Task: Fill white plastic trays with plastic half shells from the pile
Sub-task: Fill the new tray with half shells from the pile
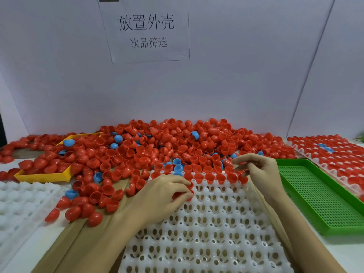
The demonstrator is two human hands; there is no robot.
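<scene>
From the head camera we look down at a worktable set against a pale wall, where a paper sign (146, 30) with printed characters hangs. Along the back of the table spreads a wide pile (167, 146) of red half shells with a few blue ones mixed in, and it spills forward on our left. Directly in front of us lies a white tray (206, 229) of round pockets; only its far row holds red shells, sitting open side up, and the pockets nearer to us are bare. Our left hand (163, 196) rests over the tray's left edge, just behind that filled row, with its fingers curled round red shells (190, 187) that peek out at the fingertips. Our right hand (256, 168) hangs above the tray's far right corner, right at the pile's front edge, thumb and fingers drawn together; a blur of red shows at the fingertips, and we cannot tell whether it grips anything. The pile lies just beyond both hands, nearly touching the right one. To our left, a yellow tray (42, 176) sits half buried under shells, and in front of it rests a second white tray (21, 203). To our right lies a green mesh tray (315, 196), and beyond it a full tray (334, 154) of red shells with a couple of blue ones.
</scene>
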